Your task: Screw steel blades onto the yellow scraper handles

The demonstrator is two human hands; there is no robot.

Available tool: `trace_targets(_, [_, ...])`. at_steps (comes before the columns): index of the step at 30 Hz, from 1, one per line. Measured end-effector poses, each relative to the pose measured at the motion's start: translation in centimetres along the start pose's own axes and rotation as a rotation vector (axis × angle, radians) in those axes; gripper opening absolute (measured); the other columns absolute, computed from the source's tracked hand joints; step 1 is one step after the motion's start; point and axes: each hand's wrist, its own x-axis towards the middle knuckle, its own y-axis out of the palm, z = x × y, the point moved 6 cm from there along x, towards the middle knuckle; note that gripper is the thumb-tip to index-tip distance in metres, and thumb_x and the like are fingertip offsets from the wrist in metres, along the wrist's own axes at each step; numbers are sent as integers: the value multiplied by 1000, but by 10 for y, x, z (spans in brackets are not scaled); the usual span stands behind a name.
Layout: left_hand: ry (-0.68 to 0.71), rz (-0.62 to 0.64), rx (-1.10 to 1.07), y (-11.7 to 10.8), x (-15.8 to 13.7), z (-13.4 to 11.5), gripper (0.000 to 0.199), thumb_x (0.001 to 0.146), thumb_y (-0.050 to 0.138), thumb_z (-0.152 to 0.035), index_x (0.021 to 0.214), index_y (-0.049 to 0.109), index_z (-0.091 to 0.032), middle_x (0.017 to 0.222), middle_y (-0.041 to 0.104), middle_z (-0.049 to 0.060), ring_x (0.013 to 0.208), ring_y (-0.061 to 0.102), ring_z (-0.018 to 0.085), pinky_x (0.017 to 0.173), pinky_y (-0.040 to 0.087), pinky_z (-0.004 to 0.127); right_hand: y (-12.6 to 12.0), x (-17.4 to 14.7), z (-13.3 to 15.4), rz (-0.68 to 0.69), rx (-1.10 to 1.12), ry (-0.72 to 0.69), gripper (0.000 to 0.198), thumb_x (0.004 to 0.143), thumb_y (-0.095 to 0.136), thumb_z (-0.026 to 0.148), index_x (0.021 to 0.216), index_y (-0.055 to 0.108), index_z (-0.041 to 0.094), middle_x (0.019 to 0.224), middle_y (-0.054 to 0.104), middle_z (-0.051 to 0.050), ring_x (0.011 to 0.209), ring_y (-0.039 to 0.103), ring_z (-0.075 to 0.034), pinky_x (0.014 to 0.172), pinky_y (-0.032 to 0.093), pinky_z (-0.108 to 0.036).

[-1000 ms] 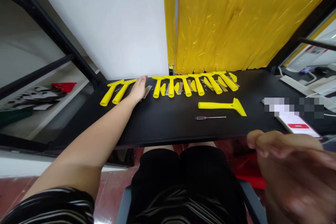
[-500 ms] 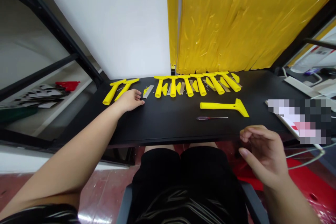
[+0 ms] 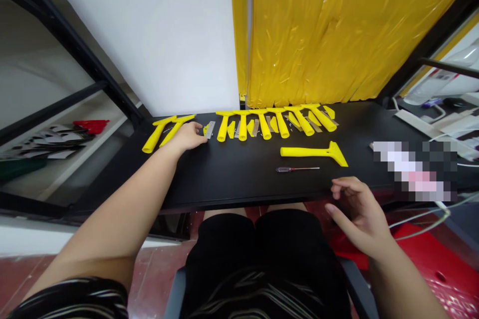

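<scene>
My left hand rests low over the black table, fingers curved and thumb apart, right beside a flat metal blade and its small yellow plate. Nothing shows in its grasp. To its left lie two yellow scraper handles. Several more scraper handles stand in a row along the back, with yellow plates and blades between them. My right hand hovers in front of the table edge, fingers loosely curled, thumb apart, holding nothing. Ahead of it lie a single yellow scraper and a screwdriver.
A white panel and yellow plastic sheeting rise behind the black table. On the left, a shelf holds a red item and flat pieces. A blurred-out object and cables are at the right.
My left hand has moved slightly right, closer to the metal blade. My right hand has shifted a little left and up. The view has turned slightly.
</scene>
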Motion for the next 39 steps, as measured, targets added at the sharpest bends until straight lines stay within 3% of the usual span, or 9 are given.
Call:
trace_targets(4, [16, 16, 46, 0, 2, -8, 83, 79, 79, -47, 153, 62, -13, 155, 64, 19, 136, 67, 37, 111, 54, 40, 1, -1, -4, 23, 0, 9, 45, 94, 77, 27, 136, 60, 31, 105, 59, -6, 90, 61, -24, 85, 55, -43])
trace_targets(8, [25, 49, 117, 1, 7, -18, 92, 74, 82, -58, 151, 64, -11, 155, 63, 23, 140, 64, 42, 115, 52, 44, 2, -1, -8, 41, -12, 26, 45, 94, 77, 29, 136, 60, 30, 107, 59, -7, 92, 62, -25, 85, 56, -44])
trace_targets(14, [-22, 32, 225, 7, 22, -27, 72, 78, 77, -57, 134, 75, -11, 139, 72, 28, 129, 69, 47, 101, 58, 51, 1, -3, -7, 63, 3, 24, 45, 98, 72, 22, 141, 57, 30, 111, 57, -8, 95, 59, -24, 88, 53, -44])
trace_targets(19, [-15, 29, 288, 12, 31, -30, 55, 77, 78, -52, 120, 82, -18, 123, 80, 23, 117, 75, 45, 92, 61, 48, -7, -2, -7, 48, 1, 29, 46, 98, 72, 21, 140, 58, 30, 111, 56, -8, 95, 59, -24, 88, 52, -45])
trace_targets(30, [0, 12, 295, 13, 33, -39, 48, 79, 78, -45, 119, 84, -19, 118, 81, 22, 117, 75, 44, 94, 61, 50, -8, -1, -8, 52, -23, 30, 45, 99, 73, 22, 140, 59, 30, 111, 57, -8, 96, 60, -24, 87, 53, -45])
trace_targets(39, [-48, 50, 150, 11, 30, -45, 36, 81, 78, -34, 111, 85, -16, 106, 83, 20, 111, 78, 41, 94, 59, 44, -13, 1, -13, 44, -52, 40, 43, 98, 74, 26, 138, 60, 30, 110, 58, -8, 94, 61, -24, 83, 56, -44])
